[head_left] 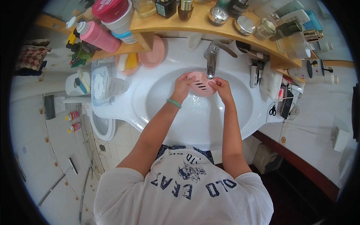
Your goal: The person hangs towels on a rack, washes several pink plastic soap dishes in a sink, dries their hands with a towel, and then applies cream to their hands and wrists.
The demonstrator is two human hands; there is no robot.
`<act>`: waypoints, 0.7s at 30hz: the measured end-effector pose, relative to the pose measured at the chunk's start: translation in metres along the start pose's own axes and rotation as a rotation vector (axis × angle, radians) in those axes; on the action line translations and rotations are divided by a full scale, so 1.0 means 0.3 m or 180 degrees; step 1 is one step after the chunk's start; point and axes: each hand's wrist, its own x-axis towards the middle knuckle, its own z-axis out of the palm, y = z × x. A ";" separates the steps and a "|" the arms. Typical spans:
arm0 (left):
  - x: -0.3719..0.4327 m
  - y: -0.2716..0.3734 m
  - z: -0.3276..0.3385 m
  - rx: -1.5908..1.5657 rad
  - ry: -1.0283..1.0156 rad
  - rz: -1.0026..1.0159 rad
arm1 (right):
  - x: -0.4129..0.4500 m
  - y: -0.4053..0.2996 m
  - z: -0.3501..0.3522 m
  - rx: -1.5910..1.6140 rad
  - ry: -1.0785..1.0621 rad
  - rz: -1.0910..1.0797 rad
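Observation:
A pink oval plastic soap dish insert with drain slots is held between both hands over the white washbasin. My left hand grips its left edge, and a green bangle circles that wrist. On the opposite edge my right hand has its thumb on the upper face. The metal faucet ends just above the insert. Behind, on the basin's rim, lie a pink oval dish and a pink soap dish with a white and a yellow soap bar.
A wooden shelf crowded with bottles and jars overhangs the back. A wipes pack and a clear plastic cup stand on the left rim. To the right are black-handled scissors and a toothbrush. A toilet is low at left.

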 end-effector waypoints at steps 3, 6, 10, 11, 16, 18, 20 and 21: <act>-0.003 -0.007 0.032 -0.0037 -0.0046 -0.0144 | -0.049 -0.004 -0.024 0.0023 0.0207 0.0143; 0.014 -0.023 0.065 -0.0045 -0.0284 -0.0298 | -0.073 0.043 -0.054 0.0202 0.0607 0.0049; 0.028 -0.035 0.085 -0.0049 -0.0542 -0.0331 | -0.106 0.058 -0.077 0.0669 0.0858 0.0143; 0.026 -0.035 0.085 -0.0044 -0.0545 -0.0332 | -0.114 0.055 -0.079 0.0768 0.0817 0.0198; -0.009 0.019 0.104 0.0242 0.0270 -0.0987 | -0.133 0.038 -0.016 -0.0084 0.0969 -0.0136; 0.005 0.004 0.058 -0.0248 0.0149 -0.1109 | -0.146 0.012 0.015 -0.0755 0.1143 -0.0576; 0.017 -0.003 0.009 -0.0743 0.0036 -0.1216 | -0.155 0.004 0.029 -0.0925 0.1067 -0.0802; 0.010 0.002 0.007 -0.0601 0.0021 -0.1107 | -0.157 0.005 0.029 -0.1120 0.1011 -0.1016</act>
